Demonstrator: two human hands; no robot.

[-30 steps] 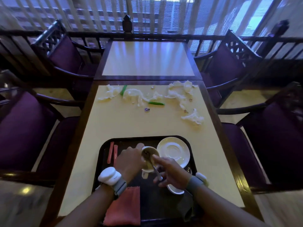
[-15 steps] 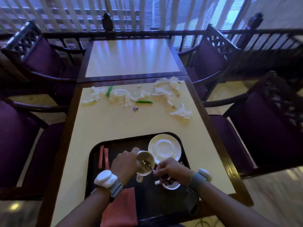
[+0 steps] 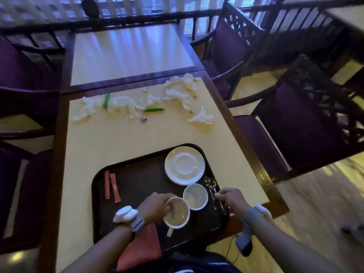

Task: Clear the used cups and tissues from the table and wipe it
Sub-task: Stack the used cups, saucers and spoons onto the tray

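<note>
The left hand [image 3: 154, 207] grips a cup [image 3: 177, 213] by its rim over the tray [image 3: 137, 180]. The right hand [image 3: 233, 200] pinches a spoon [image 3: 211, 183] beside a second cup [image 3: 195, 196]. Tissues [image 3: 201, 117] litter the surface [image 3: 118, 144].

Both arms are bare. Just behind the left hand [image 3: 155, 207] sits a grey strap [image 3: 137, 224] with a round white gadget [image 3: 125, 213] on top. Behind the right hand [image 3: 231, 199] there is a grey band [image 3: 251, 215], a white lump [image 3: 263, 210] and a hanging grey flap [image 3: 244, 242].
</note>
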